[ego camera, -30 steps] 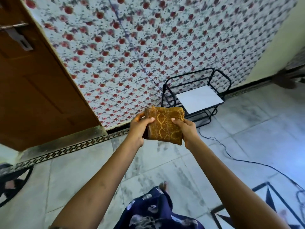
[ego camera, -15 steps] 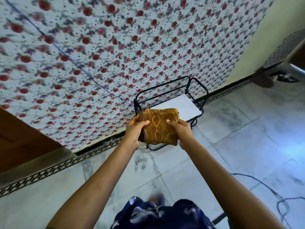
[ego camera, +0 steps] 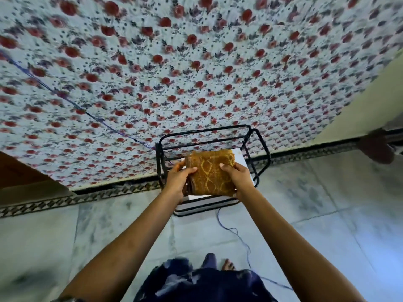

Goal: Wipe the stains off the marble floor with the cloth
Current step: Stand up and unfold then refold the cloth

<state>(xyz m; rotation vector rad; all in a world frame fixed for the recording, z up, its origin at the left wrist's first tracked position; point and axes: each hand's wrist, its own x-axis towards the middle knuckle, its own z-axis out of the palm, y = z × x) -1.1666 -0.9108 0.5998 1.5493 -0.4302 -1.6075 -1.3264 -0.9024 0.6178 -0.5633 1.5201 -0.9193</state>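
A folded brown-and-gold patterned cloth [ego camera: 211, 172] is held up in front of me, above a black wire rack. My left hand [ego camera: 177, 178] grips its left edge and my right hand [ego camera: 236, 174] grips its right edge. The grey-veined white marble floor [ego camera: 113, 232] spreads below my arms, with faint dark smudges near the wall to the left.
A black wire rack [ego camera: 209, 136] with a white shelf stands against the floral-papered wall [ego camera: 196, 62]. A thin blue cord [ego camera: 238, 234] trails from it across the floor past my bare foot [ego camera: 227, 264]. A wooden door edge [ego camera: 13, 168] sits at left.
The view has swung to the right and I have stepped closer: the door has slid out at the left, and the rack now sits directly behind the cloth. Both hands keep their grip.
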